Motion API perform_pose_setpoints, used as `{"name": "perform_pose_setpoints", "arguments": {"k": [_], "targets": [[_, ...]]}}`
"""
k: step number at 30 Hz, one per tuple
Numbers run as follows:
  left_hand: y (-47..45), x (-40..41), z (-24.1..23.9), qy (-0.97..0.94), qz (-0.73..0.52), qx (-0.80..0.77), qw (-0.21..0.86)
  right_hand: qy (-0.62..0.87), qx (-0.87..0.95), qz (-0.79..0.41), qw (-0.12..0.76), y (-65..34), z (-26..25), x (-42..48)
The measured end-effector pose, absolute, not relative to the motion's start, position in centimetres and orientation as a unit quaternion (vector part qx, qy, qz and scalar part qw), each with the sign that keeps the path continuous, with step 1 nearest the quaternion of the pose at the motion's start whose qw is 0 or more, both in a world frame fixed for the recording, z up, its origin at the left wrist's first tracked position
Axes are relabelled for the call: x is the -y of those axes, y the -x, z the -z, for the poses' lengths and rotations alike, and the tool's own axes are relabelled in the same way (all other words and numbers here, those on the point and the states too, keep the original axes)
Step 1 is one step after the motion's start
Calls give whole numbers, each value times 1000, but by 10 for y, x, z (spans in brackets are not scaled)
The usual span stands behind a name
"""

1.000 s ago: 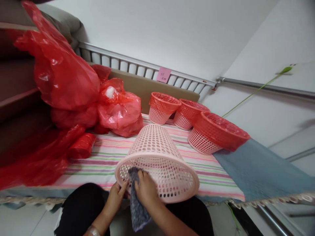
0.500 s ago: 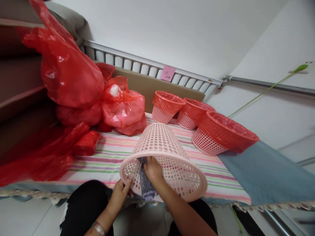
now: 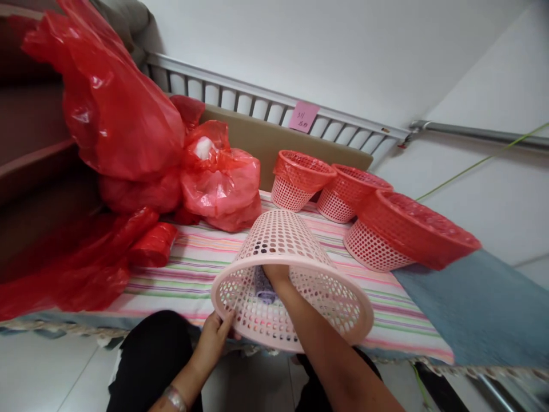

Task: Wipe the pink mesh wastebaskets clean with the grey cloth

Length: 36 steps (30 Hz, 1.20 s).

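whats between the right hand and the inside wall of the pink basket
A grey-purple cloth, held by the right hand against the inner wall of the pink basket; the head view shows it through the basket's open mouth.

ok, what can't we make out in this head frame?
- Right hand: head view, fingers hidden behind the rim of the pink basket; its grip on the grey cloth cannot be told.
- Pink note: head view, writing too small to read.
- Red bags: head view, contents veiled by the plastic; the big one is cut off by the left and top edges.
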<state>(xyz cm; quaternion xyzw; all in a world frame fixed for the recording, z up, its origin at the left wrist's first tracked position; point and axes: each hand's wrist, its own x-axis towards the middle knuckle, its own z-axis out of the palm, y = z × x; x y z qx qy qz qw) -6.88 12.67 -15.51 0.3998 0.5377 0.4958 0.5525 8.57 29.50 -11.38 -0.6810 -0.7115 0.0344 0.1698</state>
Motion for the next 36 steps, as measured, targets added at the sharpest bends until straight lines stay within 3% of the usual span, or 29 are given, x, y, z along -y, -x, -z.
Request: {"name": "perform_pose_setpoints", "arguments": {"k": [8, 12, 18, 29, 36], "targets": [[68, -127, 170, -355, -518, -547, 554, 612, 785, -32, 97, -65, 127, -148], [69, -128, 178, -350, -521, -548, 552, 591, 801, -38, 87, -68, 130, -118], [69, -129, 173, -351, -513, -545, 563, 615, 783, -22, 93, -66, 118, -152], [69, -126, 162, -380, -490, -530, 579, 675, 720, 0, 161, -76, 110, -304], [70, -125, 158, -362, -495, -537, 579, 678, 718, -12, 156, -78, 110, -314]]}}
